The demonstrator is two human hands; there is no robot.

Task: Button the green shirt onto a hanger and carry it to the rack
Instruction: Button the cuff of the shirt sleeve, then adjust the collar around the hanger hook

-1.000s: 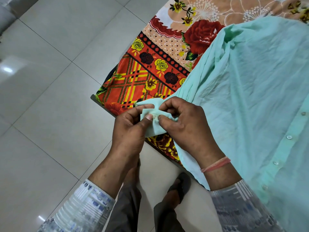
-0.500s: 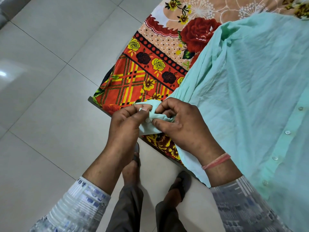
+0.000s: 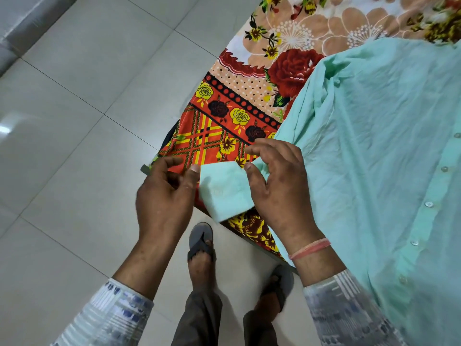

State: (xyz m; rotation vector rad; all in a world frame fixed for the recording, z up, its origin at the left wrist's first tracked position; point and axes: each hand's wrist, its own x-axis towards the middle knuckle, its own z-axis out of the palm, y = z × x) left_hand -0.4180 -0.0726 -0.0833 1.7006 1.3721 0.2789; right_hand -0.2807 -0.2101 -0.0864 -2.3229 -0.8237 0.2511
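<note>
The pale green shirt (image 3: 374, 146) lies spread on the bed, its button placket (image 3: 429, 204) running down the right side. One sleeve stretches to the bed's corner, where the cuff (image 3: 224, 193) lies flat with its button closed. My left hand (image 3: 164, 196) hovers just left of the cuff, fingers apart, the thumb at the cuff's corner. Over the sleeve, right of the cuff, is my right hand (image 3: 279, 186), fingers spread and the thumb tip on the cuff's upper edge. Neither hand grips the cloth. I see no hanger.
A floral bedsheet (image 3: 224, 101) in red, orange and yellow covers the bed, whose corner juts toward me. Grey floor tiles (image 3: 74, 121) fill the left. My feet in sandals (image 3: 200, 243) stand at the bed's edge.
Both hands were pinching the bunched cuff around its button. They have let go and opened, and the cuff now lies flat on the bed corner.
</note>
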